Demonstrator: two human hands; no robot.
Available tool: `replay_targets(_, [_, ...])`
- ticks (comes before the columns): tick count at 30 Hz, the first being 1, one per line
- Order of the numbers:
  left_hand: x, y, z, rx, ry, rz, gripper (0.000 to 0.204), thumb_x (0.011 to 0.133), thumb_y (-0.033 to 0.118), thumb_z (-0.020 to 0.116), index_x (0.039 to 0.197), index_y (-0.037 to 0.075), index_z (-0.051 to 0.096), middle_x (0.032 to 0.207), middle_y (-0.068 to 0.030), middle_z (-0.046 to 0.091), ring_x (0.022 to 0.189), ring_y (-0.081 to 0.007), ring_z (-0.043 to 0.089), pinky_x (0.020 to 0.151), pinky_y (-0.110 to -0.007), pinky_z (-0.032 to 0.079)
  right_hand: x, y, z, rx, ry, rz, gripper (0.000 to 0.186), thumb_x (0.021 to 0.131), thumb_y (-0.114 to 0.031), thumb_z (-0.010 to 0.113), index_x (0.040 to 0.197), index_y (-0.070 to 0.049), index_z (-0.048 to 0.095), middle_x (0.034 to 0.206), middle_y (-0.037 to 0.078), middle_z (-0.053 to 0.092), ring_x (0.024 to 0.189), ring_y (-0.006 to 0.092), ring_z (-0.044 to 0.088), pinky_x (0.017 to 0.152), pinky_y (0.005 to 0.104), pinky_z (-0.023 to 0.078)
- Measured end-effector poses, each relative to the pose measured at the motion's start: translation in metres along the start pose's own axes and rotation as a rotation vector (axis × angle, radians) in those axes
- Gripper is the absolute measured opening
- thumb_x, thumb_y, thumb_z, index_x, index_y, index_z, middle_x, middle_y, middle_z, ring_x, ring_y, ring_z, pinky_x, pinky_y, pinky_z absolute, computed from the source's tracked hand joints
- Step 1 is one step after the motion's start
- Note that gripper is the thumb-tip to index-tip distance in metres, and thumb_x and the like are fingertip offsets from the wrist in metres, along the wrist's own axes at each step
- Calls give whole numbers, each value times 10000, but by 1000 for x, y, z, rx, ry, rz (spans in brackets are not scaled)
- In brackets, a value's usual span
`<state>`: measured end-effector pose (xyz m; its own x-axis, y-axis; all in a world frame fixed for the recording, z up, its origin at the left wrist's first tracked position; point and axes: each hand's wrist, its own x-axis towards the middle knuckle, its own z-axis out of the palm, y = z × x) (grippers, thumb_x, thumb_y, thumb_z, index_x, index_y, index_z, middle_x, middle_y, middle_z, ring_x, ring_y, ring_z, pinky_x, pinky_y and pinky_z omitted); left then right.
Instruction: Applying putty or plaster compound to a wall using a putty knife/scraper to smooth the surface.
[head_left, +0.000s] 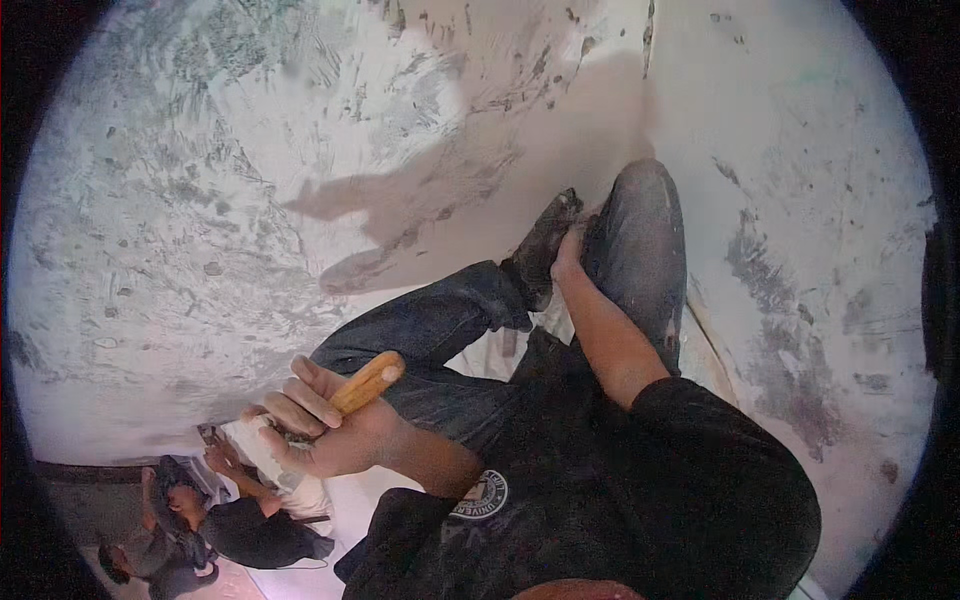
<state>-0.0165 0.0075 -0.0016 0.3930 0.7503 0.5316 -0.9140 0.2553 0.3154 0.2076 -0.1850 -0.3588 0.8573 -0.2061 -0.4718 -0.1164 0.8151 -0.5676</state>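
Observation:
My left hand (325, 420) is raised at the left, its fingers curled round a tool with a rounded wooden handle (372, 382). The rest of that tool is hidden behind the hand, so its kind does not show. My right hand (570, 250) rests low between my dark shoe (540, 245) and my bent right knee (645, 200). Its fingers are mostly out of sight, and whether they hold anything cannot be made out. Both my legs, in dark trousers (420, 315), are folded in front of me.
A white, patchy plastered surface (200, 210) with dark smears spreads ahead and left. Another smeared pale surface (800, 300) rises at the right, meeting it along a corner line. At the lower left, two people in dark clothes (255, 525) are close behind my left hand.

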Motion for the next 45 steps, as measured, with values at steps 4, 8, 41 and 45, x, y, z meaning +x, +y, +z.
replay_targets(4, [-7, -12, 18, -68, 39, -56, 156, 974, 187, 419, 1015, 71, 515, 533, 50, 264, 414, -61, 280, 711, -298, 375, -33, -63, 6, -28, 274, 139, 592, 945, -466, 485, 1359, -45, 443, 1311, 112, 525, 1165, 286, 509, 1030, 408, 372])
replay_targets(8, [-11, -19, 19, -50, 15, -41, 164, 976, 199, 424, 1036, 79, 519, 534, 54, 263, 412, -65, 280, 696, -288, 377, -30, -78, 21, -217, 514, 214, 578, 945, -456, 451, 1387, -84, 429, 1424, 117, 434, 1265, 284, 442, 1064, 469, 334])
replay_targets(41, [-15, -37, -2, -95, 309, -320, 283, 1002, 310, 402, 815, 111, 476, 588, 43, 323, 501, -78, 303, 577, -242, 295, 19, 5, -45, -1677, -827, -49, 400, 847, -385, 631, 993, -13, 654, 862, 87, 661, 736, 186, 609, 614, 336, 464])
replay_targets(45, [-17, -59, -19, -49, 128, -382, 289, 1021, 325, 369, 915, 95, 509, 627, 48, 313, 521, -76, 285, 513, -219, 270, 27, -9, -40, -1594, -845, 132, 450, 800, -363, 659, 996, 40, 620, 864, 153, 641, 775, 200, 596, 682, 342, 475])
